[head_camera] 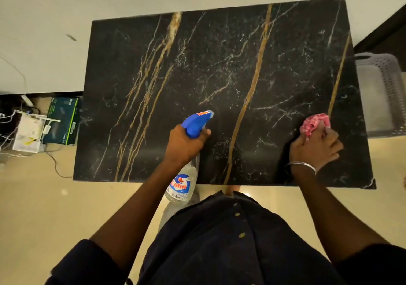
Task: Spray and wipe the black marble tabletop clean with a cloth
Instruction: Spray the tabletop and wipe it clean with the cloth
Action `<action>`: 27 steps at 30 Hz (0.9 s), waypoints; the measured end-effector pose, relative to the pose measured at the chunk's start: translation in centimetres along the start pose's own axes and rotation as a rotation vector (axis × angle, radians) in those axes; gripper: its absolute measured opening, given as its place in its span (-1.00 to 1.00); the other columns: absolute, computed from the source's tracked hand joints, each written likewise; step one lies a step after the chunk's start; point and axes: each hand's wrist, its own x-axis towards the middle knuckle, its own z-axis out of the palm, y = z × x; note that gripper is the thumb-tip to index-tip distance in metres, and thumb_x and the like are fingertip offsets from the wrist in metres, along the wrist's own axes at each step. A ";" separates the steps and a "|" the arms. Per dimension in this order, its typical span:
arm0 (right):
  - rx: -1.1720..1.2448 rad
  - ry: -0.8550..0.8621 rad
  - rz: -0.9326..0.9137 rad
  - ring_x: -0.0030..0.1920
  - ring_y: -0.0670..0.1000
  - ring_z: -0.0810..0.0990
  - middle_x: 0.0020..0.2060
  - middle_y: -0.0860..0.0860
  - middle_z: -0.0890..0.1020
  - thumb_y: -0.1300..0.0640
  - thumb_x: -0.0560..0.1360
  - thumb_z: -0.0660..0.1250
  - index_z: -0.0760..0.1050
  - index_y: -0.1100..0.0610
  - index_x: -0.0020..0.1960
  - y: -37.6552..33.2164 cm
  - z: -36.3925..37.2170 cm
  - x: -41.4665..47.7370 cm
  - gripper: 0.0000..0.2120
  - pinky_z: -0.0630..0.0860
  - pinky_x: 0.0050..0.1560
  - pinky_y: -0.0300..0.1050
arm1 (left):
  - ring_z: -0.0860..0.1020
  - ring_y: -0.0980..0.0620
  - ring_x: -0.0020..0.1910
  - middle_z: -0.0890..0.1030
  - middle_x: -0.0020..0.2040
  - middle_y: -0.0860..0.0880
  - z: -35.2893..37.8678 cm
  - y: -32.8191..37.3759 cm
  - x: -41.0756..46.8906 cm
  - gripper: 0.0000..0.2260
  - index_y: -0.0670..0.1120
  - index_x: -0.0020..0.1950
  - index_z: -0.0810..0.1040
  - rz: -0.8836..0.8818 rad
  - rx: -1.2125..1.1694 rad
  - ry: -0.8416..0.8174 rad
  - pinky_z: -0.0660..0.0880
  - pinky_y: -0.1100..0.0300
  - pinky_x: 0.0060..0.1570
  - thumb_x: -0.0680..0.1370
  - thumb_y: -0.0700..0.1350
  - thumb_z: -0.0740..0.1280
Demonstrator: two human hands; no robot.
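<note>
The black marble tabletop [219,75] lay before me. My left hand [184,146] gripped the spray bottle [186,174] by its neck; it seemed light and slick. My right hand [316,146] bunched the soft cloth [313,123] on the slab's right side.

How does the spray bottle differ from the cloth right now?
The spray bottle is clear with a blue head; the cloth is pink. The left hand holds the bottle tilted above the tabletop; the right hand holds the bunched cloth against it. Each is gripped in one hand.
</note>
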 end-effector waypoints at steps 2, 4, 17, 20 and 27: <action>-0.021 -0.030 -0.022 0.31 0.39 0.25 0.35 0.22 0.30 0.04 0.50 0.25 0.22 0.12 0.47 -2.8 0.7 0.7 -0.43 0.22 0.26 0.35 | 0.54 0.08 -0.27 0.55 -0.25 -0.01 -1.3 -0.1 0.6 -0.85 0.09 -0.11 0.45 -0.006 -0.027 0.031 0.52 0.25 -0.19 0.50 -0.10 0.40; -0.020 -0.030 -0.056 0.30 0.38 0.26 0.34 0.21 0.30 0.05 0.49 0.26 0.23 0.12 0.46 -5.6 1.2 1.3 -0.43 0.22 0.25 0.37 | 0.53 0.08 -0.27 0.54 -0.24 -0.01 -2.8 -0.2 1.2 -0.83 0.11 -0.11 0.43 -0.015 -0.050 0.071 0.51 0.27 -0.20 0.50 -0.10 0.40; 0.033 -0.108 -0.474 0.26 0.30 0.31 0.31 0.17 0.34 0.09 0.45 0.32 0.25 0.08 0.45 -31.1 7.0 -2.8 -0.41 0.28 0.17 0.26 | 0.51 0.17 -0.37 0.51 -0.33 0.03 -15.4 -3.9 7.6 -0.84 0.08 -0.11 0.46 0.010 -0.126 0.167 0.51 0.35 -0.26 0.50 -0.13 0.41; 0.046 -0.201 -0.694 0.25 0.24 0.31 0.31 0.14 0.33 0.07 0.45 0.30 0.23 0.05 0.45 -37.4 8.2 -6.6 -0.41 0.31 0.14 0.18 | 0.51 0.18 -0.37 0.51 -0.34 0.02 -18.1 -5.0 8.4 -0.80 0.11 -0.13 0.44 0.023 -0.144 0.204 0.50 0.39 -0.27 0.50 -0.17 0.40; 0.029 -0.389 -1.117 0.21 0.17 0.36 0.28 0.04 0.41 0.17 0.36 0.39 0.37 -0.03 0.36 -40.7 8.6 -14.1 -0.41 0.38 0.11 0.11 | 0.52 0.08 -0.34 0.55 -0.29 -0.09 -21.7 -7.1 9.0 -0.87 -0.17 -0.01 0.53 0.017 -0.208 0.278 0.48 0.37 -0.28 0.50 -0.16 0.40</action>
